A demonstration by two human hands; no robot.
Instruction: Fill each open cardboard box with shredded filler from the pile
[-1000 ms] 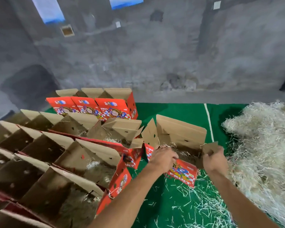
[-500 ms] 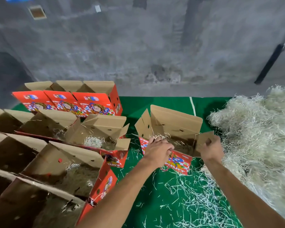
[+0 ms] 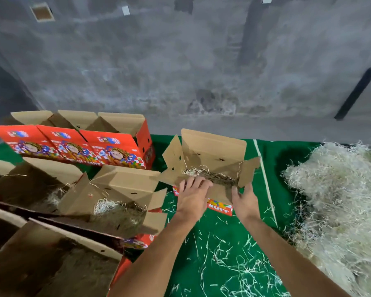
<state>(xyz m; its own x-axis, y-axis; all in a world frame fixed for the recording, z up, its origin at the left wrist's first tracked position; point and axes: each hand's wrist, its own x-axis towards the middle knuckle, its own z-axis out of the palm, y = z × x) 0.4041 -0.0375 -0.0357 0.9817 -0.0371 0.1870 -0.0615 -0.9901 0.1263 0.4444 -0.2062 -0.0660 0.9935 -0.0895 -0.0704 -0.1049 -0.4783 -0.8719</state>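
Note:
An open cardboard box (image 3: 212, 146) with red printed sides stands on the green mat, flaps up, with a thin layer of shredded filler (image 3: 201, 172) inside. My left hand (image 3: 193, 196) rests with fingers spread on the box's near edge, touching the filler. My right hand (image 3: 243, 200) is at the near flap's right end, just below the right side flap, thumb apart from the fingers, holding nothing that I can see. The big pale pile of shredded filler (image 3: 334, 189) lies to the right.
Several open boxes crowd the left: a red row at the back (image 3: 114, 151), one with filler (image 3: 120, 185) beside my left arm, darker ones at bottom left (image 3: 51, 254). Loose shreds litter the green mat (image 3: 223, 254). A grey wall (image 3: 180, 71) closes the back.
My right hand has let go of the right side flap and dropped to the near flap. My left hand's fingers have uncurled and spread on the box edge.

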